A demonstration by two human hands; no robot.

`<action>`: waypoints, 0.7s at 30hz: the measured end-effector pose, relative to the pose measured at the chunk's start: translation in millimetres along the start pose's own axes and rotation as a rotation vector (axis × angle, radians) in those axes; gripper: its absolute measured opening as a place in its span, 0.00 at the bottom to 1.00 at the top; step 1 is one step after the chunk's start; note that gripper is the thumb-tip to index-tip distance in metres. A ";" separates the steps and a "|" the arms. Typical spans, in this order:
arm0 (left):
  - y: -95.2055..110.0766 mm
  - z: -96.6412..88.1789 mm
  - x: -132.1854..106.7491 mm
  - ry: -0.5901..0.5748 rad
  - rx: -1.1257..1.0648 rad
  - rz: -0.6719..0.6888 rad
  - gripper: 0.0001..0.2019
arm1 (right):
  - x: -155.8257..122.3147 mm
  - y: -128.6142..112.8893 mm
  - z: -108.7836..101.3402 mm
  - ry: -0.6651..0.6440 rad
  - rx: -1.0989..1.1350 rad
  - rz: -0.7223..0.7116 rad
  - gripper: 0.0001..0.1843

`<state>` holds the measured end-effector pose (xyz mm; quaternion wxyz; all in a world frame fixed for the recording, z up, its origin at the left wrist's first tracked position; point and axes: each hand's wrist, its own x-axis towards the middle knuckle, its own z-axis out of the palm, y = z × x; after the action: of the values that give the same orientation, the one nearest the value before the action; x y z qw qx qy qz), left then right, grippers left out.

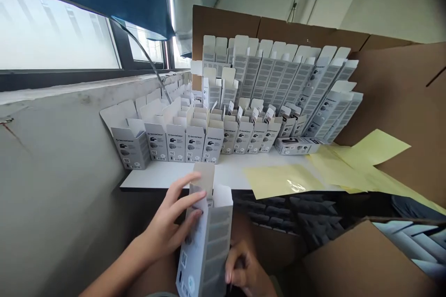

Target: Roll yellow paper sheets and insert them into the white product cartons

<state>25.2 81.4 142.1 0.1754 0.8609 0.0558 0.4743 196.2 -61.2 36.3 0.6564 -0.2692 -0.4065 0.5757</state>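
Observation:
I hold a tall white and grey product carton point(205, 241) upright below the table edge, its top flaps open. My left hand point(170, 222) wraps the carton's left side, fingers spread over its upper front. My right hand point(244, 271) grips the carton low on its right side, fingers curled. On the white table point(167, 174) stand rows of identical open cartons point(195, 139), and more lean stacked at the back point(289, 79).
Yellow sheets point(313, 174) lie on the table's right part. One carton lies flat point(296, 145) by them. Brown cardboard walls point(400, 97) rise behind and right. A cardboard box point(358, 260) sits lower right. A grey wall and window are on the left.

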 end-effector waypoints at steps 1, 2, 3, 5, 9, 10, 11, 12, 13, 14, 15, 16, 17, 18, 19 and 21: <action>0.7 4.5 -10.3 0.042 0.006 -0.036 0.27 | -0.1 -2.4 -0.3 0.010 0.013 0.011 0.11; 2.4 9.0 -21.6 0.052 -0.006 -0.060 0.27 | -0.4 -4.9 -1.2 0.017 0.017 0.024 0.11; 4.8 13.2 -33.3 0.020 -0.034 -0.070 0.28 | -0.9 -7.3 -2.6 0.023 0.019 0.038 0.11; 11.3 19.5 -55.5 -0.135 -0.089 -0.071 0.38 | -2.4 -11.7 -6.1 0.026 0.019 0.073 0.12; 24.3 21.9 -79.1 -0.359 -0.008 -0.022 0.49 | -3.2 -19.7 -7.2 0.097 0.061 0.125 0.13; 25.8 21.7 -79.9 -0.375 0.020 0.006 0.44 | -2.0 -21.5 -5.8 0.111 0.060 0.145 0.14; 25.9 21.9 -79.5 -0.374 0.036 0.032 0.37 | -0.1 -23.2 -4.0 0.116 0.052 0.168 0.14; 24.3 22.7 -78.7 -0.356 0.037 0.043 0.31 | 2.4 -24.6 -2.2 0.109 0.037 0.193 0.15; 21.4 24.1 -78.2 -0.293 0.023 0.052 0.26 | 5.3 -25.8 -0.4 0.099 0.025 0.206 0.15; 17.5 25.9 -78.4 -0.244 -0.004 0.049 0.24 | 8.1 -26.9 1.4 0.084 0.015 0.214 0.14; 13.3 27.6 -79.6 -0.187 -0.031 0.035 0.22 | 10.7 -28.1 3.3 0.072 0.010 0.215 0.13; 9.5 29.1 -81.3 -0.134 -0.058 0.018 0.21 | 12.6 -29.8 5.6 0.066 -0.003 0.207 0.12; 6.5 29.9 -83.3 -0.087 -0.080 -0.003 0.21 | 13.8 -32.0 8.3 0.070 -0.033 0.186 0.11; 4.6 30.0 -85.2 -0.038 -0.096 -0.018 0.20 | 14.3 -34.7 11.5 0.087 -0.090 0.146 0.10; 3.7 29.4 -86.5 0.003 -0.109 -0.028 0.20 | 14.1 -37.7 15.1 0.119 -0.183 0.082 0.08; 4.3 26.5 -87.1 0.065 -0.124 -0.046 0.18 | 13.2 -43.6 22.6 0.215 -0.447 -0.119 0.05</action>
<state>-0.3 48.0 61.2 0.2373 0.8311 0.0517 0.5002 200.7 -59.3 86.9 0.6527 -0.4430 -0.4667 0.4000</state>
